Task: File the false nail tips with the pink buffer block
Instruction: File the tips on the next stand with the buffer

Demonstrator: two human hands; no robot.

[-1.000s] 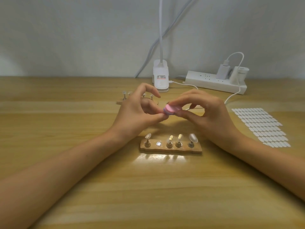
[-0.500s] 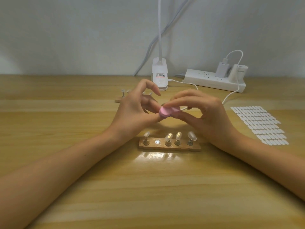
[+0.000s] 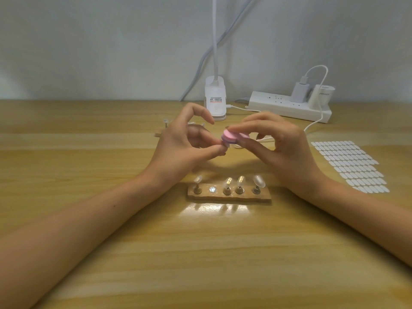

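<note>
Aloft: pink buffer block (image 3: 296,136); nail tips (image 3: 227,182) upright (four mounted).

1 head-worn view — looking forward and down, close over the table (image 3: 66,141).

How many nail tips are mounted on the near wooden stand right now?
4 tips: left end, two together right of centre, right end. Second slot is bare; the left hand seems to pinch its tip, hidden.

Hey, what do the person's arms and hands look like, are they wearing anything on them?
Nothing worn shows. The left forearm and right forearm are bare to the picture's edge, no sleeves. The left hand and right hand have no gloves, and no ring, watch or bracelet is visible.
</note>
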